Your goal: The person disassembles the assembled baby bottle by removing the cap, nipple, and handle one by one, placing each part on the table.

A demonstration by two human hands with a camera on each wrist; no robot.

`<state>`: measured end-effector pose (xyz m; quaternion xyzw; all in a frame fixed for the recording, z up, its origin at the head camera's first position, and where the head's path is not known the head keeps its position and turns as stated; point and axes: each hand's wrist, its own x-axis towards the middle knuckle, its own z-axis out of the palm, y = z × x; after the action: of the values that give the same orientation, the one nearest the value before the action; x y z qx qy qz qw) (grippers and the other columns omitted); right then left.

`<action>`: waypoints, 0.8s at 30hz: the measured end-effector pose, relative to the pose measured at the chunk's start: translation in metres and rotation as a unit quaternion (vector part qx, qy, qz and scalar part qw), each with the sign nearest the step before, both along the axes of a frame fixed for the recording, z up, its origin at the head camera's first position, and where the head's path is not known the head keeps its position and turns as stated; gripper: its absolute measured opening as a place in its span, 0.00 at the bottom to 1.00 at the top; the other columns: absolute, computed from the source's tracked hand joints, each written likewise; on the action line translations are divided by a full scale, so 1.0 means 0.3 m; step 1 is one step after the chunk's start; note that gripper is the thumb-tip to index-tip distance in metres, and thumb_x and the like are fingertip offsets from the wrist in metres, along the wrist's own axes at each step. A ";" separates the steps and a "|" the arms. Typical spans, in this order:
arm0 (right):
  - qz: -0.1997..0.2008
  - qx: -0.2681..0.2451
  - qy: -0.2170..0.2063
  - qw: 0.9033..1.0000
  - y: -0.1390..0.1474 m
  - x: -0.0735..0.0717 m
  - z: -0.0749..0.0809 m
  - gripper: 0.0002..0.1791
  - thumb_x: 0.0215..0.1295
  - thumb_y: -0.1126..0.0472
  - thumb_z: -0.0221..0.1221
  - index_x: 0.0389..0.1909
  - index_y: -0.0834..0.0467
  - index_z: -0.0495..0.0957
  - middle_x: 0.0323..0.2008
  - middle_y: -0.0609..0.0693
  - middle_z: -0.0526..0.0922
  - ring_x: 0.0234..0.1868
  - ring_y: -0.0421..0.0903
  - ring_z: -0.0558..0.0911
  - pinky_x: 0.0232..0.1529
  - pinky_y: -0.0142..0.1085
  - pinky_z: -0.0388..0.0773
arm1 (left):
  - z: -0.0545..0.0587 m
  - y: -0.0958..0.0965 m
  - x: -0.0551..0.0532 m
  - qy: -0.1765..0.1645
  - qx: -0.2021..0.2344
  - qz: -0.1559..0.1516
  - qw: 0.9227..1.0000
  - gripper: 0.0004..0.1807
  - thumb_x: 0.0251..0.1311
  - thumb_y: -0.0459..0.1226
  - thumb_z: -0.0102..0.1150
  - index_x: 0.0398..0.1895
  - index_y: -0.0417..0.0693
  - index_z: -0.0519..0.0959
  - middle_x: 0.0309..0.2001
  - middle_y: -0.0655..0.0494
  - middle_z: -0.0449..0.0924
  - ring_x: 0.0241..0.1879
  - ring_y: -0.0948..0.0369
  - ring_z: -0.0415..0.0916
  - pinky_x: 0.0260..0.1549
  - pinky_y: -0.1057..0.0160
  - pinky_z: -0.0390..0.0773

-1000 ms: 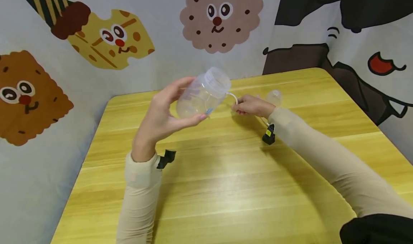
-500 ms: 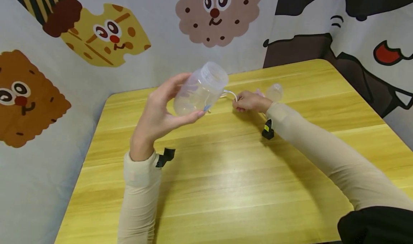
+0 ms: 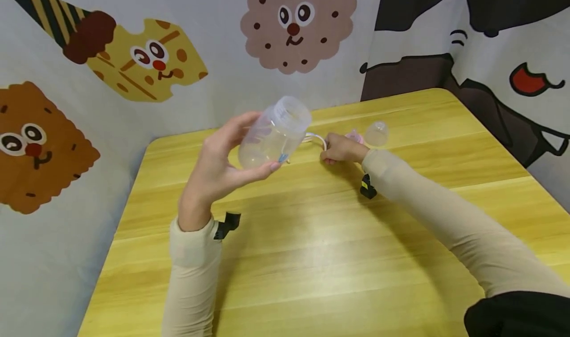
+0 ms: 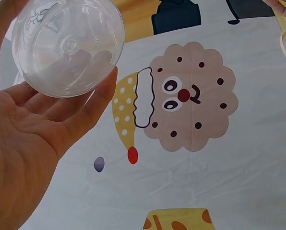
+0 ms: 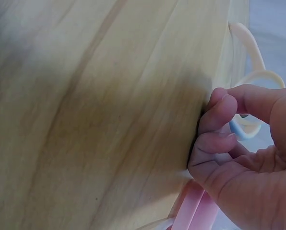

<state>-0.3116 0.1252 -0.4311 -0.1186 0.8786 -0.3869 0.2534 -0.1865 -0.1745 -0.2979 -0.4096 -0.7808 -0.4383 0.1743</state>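
Note:
In the head view my left hand (image 3: pixel 218 164) grips a clear plastic baby bottle (image 3: pixel 271 136) above the table, fingers and thumb round its body. The bottle is tilted, its uncapped mouth toward the upper right. From the left wrist view its round base (image 4: pixel 68 48) shows. At the back of the table my right hand (image 3: pixel 343 148), fingers curled, pinches a white curved piece (image 3: pixel 317 137) that looks like a looped handle. The right wrist view has the fingertips (image 5: pixel 219 112) against the wood, the cream-white loop (image 5: pixel 265 76) behind them; the exact grip is partly hidden.
Behind the right hand a pink part (image 3: pixel 355 136) lies on the yellow wood-grain table (image 3: pixel 303 258). Beside it stands a clear domed cap (image 3: pixel 376 133). A cartoon-printed cloth (image 3: pixel 205 25) hangs along the table's back edge.
The right hand has shifted slightly left, and more of the pink part shows behind it. The left hand still holds the tilted bottle, nearly unmoved. The head view has shifted a little.

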 end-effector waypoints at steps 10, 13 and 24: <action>0.019 -0.002 0.025 1.000 0.007 0.032 0.005 0.11 0.71 0.69 0.60 0.42 0.77 0.74 0.20 0.52 0.81 0.20 0.39 0.75 0.22 0.27 0.69 | -0.005 0.012 0.002 0.007 0.007 -0.003 1.000 0.45 0.49 0.33 0.83 0.71 0.34 0.72 0.60 0.42 0.83 0.55 0.51 0.85 0.54 0.51 0.86; 0.019 0.023 0.029 0.999 0.004 0.074 0.026 0.24 0.73 0.67 0.61 0.56 0.75 0.59 0.23 0.53 0.80 0.22 0.42 0.77 0.25 0.30 0.74 | 0.002 0.024 0.004 0.000 0.006 -0.002 1.000 0.45 0.47 0.31 0.84 0.70 0.33 0.71 0.60 0.42 0.83 0.55 0.50 0.85 0.55 0.52 0.85; 0.097 0.140 0.104 0.980 -0.008 0.217 0.099 0.38 0.64 0.67 0.70 0.58 0.68 0.50 0.26 0.54 0.74 0.23 0.50 0.78 0.25 0.36 0.77 | -0.003 -0.016 -0.013 -0.111 0.028 0.120 0.986 0.42 0.48 0.29 0.82 0.65 0.35 0.67 0.61 0.46 0.79 0.56 0.53 0.81 0.59 0.52 0.82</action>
<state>-0.2466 0.1228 -0.4013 -0.2061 0.9301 -0.2191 0.2108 -0.1905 -0.1793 -0.2988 -0.2566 -0.8261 -0.4790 0.1491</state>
